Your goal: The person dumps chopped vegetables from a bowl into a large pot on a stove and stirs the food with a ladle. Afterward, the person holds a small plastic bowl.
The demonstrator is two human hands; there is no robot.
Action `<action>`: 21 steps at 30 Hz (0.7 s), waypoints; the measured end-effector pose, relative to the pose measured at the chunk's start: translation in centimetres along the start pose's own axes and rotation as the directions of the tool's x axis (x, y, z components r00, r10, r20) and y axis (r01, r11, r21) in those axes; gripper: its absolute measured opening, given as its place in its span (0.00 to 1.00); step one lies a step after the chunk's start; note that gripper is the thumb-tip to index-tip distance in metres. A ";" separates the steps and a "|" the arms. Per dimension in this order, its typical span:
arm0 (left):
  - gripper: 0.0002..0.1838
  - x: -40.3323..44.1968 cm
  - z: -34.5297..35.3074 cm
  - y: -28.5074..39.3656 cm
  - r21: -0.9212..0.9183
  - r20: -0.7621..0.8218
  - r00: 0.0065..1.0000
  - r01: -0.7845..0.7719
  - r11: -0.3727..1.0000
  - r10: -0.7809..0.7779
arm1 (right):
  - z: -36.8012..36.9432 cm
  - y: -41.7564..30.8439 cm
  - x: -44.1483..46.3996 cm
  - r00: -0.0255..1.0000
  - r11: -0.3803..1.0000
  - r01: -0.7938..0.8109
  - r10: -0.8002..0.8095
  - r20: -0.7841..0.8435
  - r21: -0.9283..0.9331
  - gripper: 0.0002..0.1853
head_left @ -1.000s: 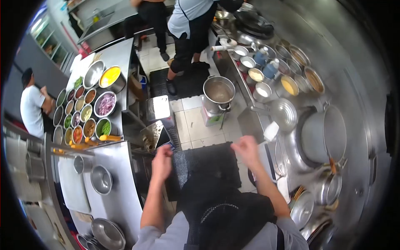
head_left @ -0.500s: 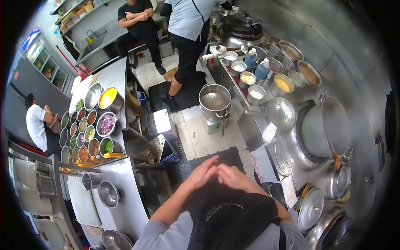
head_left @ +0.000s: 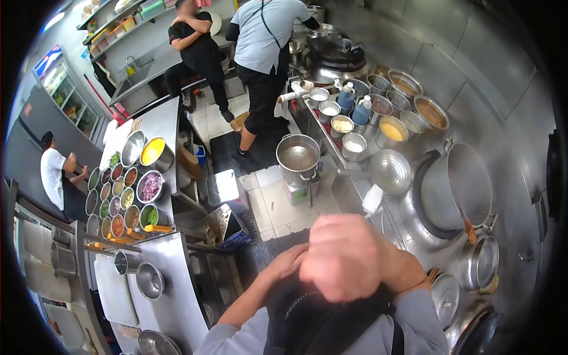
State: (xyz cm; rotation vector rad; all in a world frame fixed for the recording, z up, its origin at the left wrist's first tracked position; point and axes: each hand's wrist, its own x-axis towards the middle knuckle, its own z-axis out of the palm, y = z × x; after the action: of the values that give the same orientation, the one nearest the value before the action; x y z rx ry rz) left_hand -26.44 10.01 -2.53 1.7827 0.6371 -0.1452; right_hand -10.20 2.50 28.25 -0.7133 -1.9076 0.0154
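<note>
My right hand (head_left: 343,257) is raised close to the camera in front of my chest, blurred, its fingers curled in like a fist. I see no object in it. Just behind and to its left is my left hand (head_left: 290,261), with fingers stretched out and nothing seen in it. The right hand covers the left fingertips, so I cannot tell whether the two touch. Nearest beyond my hands are a steel pot (head_left: 298,158) of liquid standing low over the floor and a perforated strainer (head_left: 390,171) on the right counter.
Left, a counter holds tubs of chopped ingredients, including red onion (head_left: 150,186), and a steel bowl (head_left: 150,281). Right stand a large pot (head_left: 469,183), a wok (head_left: 337,52) and blue bottles (head_left: 361,110). A co-worker (head_left: 266,44) works at the back; two other people (head_left: 198,50) (head_left: 54,177) are nearby.
My right hand has risen toward the camera and now hides part of the left. The left hand has lowered slightly. The view has shifted a little.
</note>
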 end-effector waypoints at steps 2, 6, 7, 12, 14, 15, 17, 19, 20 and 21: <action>0.31 -0.4 -0.2 -0.4 0.038 0.019 0.990 -0.143 0.989 0.142 | -0.4 -0.9 1.1 0.998 0.998 0.068 -0.068 -0.008 0.007 0.06; 0.30 -1.9 -0.4 -1.2 0.074 -0.038 0.985 -0.165 0.983 0.169 | -0.3 -2.5 2.0 0.986 0.987 0.162 -0.162 -0.037 -0.004 0.07; 0.31 -1.8 -0.3 -2.1 0.068 -0.046 0.978 -0.199 0.978 0.202 | -0.1 -2.6 2.3 0.984 0.985 0.174 -0.174 -0.045 -0.006 0.08; 0.31 -1.5 -0.6 -2.8 0.134 -0.039 0.984 -0.168 0.977 0.174 | 1.1 -2.4 3.2 0.903 0.930 0.341 -0.365 -0.228 -0.136 0.10; 0.31 -1.9 -0.2 -3.1 0.134 -0.034 0.983 -0.177 0.975 0.183 | 1.3 -2.8 2.9 0.914 0.948 0.291 -0.315 -0.257 -0.129 0.10; 0.31 -1.9 -0.3 -3.1 0.134 -0.034 0.981 -0.184 0.974 0.190 | 1.1 -2.7 3.1 0.907 0.938 0.326 -0.346 -0.240 -0.119 0.10; 0.31 -2.9 -0.6 -1.4 0.127 -0.026 0.982 -0.185 0.975 0.189 | 1.1 -2.7 2.8 0.904 0.931 0.349 -0.364 -0.226 -0.106 0.10; 0.31 -4.8 -1.8 2.7 0.025 -0.028 0.991 -0.128 0.991 0.129 | 1.4 -3.1 1.8 0.942 0.972 0.228 -0.233 -0.242 -0.048 0.09; 0.31 -4.9 -2.1 3.7 -0.012 -0.026 0.994 -0.105 0.994 0.105 | 1.4 -3.0 1.4 0.952 0.983 0.182 -0.183 -0.246 -0.025 0.08; 0.30 -4.8 -2.0 3.6 0.014 -0.045 0.996 -0.072 0.997 0.072 | 1.5 -2.9 0.5 0.973 0.993 0.114 -0.110 -0.203 0.007 0.07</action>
State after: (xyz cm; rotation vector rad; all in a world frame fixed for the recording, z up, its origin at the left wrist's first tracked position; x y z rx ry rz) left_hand -29.15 9.58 3.18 1.8227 0.6044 -0.0599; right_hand -12.95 0.84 28.90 -0.5709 -1.7471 -0.1064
